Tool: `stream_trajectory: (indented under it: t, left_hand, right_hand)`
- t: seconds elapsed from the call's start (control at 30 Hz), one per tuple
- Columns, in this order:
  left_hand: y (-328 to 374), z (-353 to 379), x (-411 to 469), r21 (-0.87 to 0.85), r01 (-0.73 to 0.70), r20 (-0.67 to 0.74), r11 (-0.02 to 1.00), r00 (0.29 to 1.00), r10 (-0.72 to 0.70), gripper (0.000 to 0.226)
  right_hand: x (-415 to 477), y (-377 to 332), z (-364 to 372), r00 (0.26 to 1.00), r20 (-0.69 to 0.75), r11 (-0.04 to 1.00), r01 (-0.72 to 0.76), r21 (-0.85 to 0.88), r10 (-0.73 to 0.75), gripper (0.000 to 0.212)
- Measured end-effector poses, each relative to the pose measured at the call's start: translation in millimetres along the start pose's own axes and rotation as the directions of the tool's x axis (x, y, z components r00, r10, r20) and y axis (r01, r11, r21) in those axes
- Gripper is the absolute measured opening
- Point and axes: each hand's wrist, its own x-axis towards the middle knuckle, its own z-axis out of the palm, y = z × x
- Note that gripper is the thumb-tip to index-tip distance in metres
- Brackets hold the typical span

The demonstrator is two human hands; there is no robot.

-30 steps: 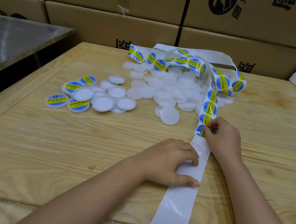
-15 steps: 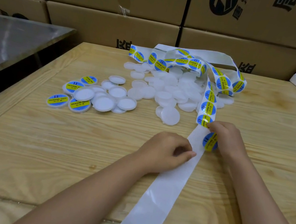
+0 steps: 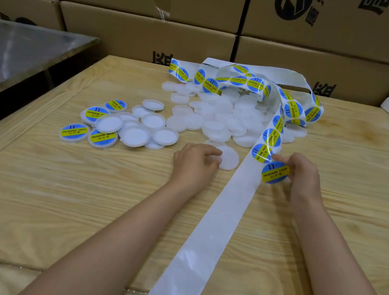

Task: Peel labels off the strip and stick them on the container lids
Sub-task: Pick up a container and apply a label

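Right hand is pinching one peeled label by its right edge, fingers curled. The label is hanging clear, just right of the strip. Left hand is reaching onto a plain lid, its curled fingertips touching the lid's left edge; can't tell if it's actually gripping. The strip is running from the near edge, between the forearms, to a loose tangle at far right. Its near part is showing bare backing and its far part is carrying labels. The unlabelled lid pile is lying far centre, and the labelled lids are sitting left among plain ones. Everything is resting on the wooden table.
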Motion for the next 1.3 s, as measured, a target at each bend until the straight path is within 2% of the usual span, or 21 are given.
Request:
stream_trajectory:
  t: [0.07,0.13,0.17,0.23,0.27,0.33,0.4,0.43,0.57,0.63,0.73,0.83,0.9,1.0,1.07,1.1,1.17,1.23,1.3]
  left_hand:
    - [1.1,-1.4,-0.3,-0.016,0.036,-0.003,0.999,0.999,-0.036,0.028]
    - [2.1,-1.0,-0.7,-0.012,0.065,0.001,0.998,0.998,-0.065,0.032]
    - [2.6,-0.9,-0.6,-0.014,0.068,0.001,0.998,0.998,-0.068,0.033]
    - [2.8,-0.2,-0.4,-0.026,0.068,-0.006,0.997,0.998,-0.068,0.034]
    - [2.5,0.0,-0.3,-0.028,0.066,-0.01,0.997,0.998,-0.066,0.034]
    - [1.6,0.6,0.1,-0.019,0.052,-0.021,0.998,0.998,-0.053,0.033]
    - [0.7,1.3,0.5,-0.032,0.043,-0.031,0.999,0.999,-0.044,0.032]
    - [0.4,1.4,0.6,-0.043,0.045,-0.034,0.998,0.998,-0.046,0.032]
    - [0.4,3.2,0.3,-0.068,0.047,-0.025,0.997,0.999,-0.048,0.026]
    - [0.4,2.6,0.0,-0.125,0.038,-0.045,0.991,0.998,-0.044,0.023]
    - [2.2,-1.9,-1.2,-0.26,0.03,-0.073,0.965,0.996,-0.051,0.03]
    - [2.9,-5.5,-2.4,-0.469,0.097,0.036,0.878,0.995,-0.091,0.033]
    - [3.4,-9.0,-3.8,-0.643,0.183,0.154,0.744,0.982,-0.108,0.03]
    - [1.7,-18.2,-2.1,-0.766,0.275,0.247,0.582,0.96,-0.129,0.024]
    - [0.3,-22.4,-0.2,-0.806,0.301,0.276,0.509,0.953,-0.127,0.019]
    - [-0.5,-23.7,0.6,-0.813,0.307,0.285,0.494,0.951,-0.122,0.017]
    - [-2.1,-24.9,1.5,-0.825,0.317,0.3,0.468,0.947,-0.114,0.015]
    - [-3.2,-24.3,1.9,-0.841,0.34,0.329,0.42,0.939,-0.099,0.015]
    - [-3.1,-22.9,1.6,-0.847,0.362,0.366,0.39,0.928,-0.066,0.015]
  right_hand:
    - [-3.2,-1.0,5.3,0.996,-0.042,0.98,0.086,0.182,-0.079,0.013]
    - [-8.1,-0.8,13.2,0.974,-0.044,0.938,0.225,0.265,-0.221,0.015]
    - [-11.2,0.9,18.3,0.957,-0.015,0.931,0.284,0.23,-0.289,0.021]
    - [-17.1,7.6,28.7,0.914,0.084,0.916,0.4,-0.019,-0.398,0.042]
    - [-18.2,12.5,32.9,0.886,0.168,0.876,0.456,-0.156,-0.432,0.056]
    - [-17.2,23.0,38.2,0.831,0.354,0.78,0.538,-0.319,-0.429,0.077]
    - [-14.7,32.0,41.9,0.802,0.463,0.714,0.57,-0.406,-0.376,0.087]
    - [-13.3,35.0,42.9,0.809,0.473,0.703,0.56,-0.439,-0.349,0.09]
    - [-7.6,39.3,43.6,0.854,0.4,0.727,0.503,-0.468,-0.333,0.097]
    - [-6.7,37.9,43.2,0.853,0.38,0.744,0.507,-0.437,-0.358,0.097]
    - [-10.4,34.2,44.4,0.824,0.366,0.741,0.556,-0.376,-0.432,0.093]
    - [-16.2,29.8,46.4,0.784,0.39,0.738,0.604,-0.302,-0.482,0.092]
    - [-19.9,28.1,47.5,0.75,0.423,0.716,0.642,-0.276,-0.509,0.09]
    - [-24.2,24.6,48.8,0.71,0.444,0.698,0.679,-0.227,-0.547,0.082]
    - [-26.2,18.9,49.6,0.756,0.364,0.768,0.624,-0.146,-0.545,0.067]
    - [-26.9,15.0,50.2,0.817,0.28,0.837,0.542,-0.077,-0.504,0.054]
    - [-27.4,7.7,50.0,0.941,0.128,0.942,0.292,0.167,-0.314,0.026]
    - [-24.2,5.5,45.9,0.989,0.121,0.917,0.035,0.397,-0.09,0.005]
    - [-20.1,6.0,41.5,0.98,0.194,0.856,-0.136,0.499,0.043,0.006]
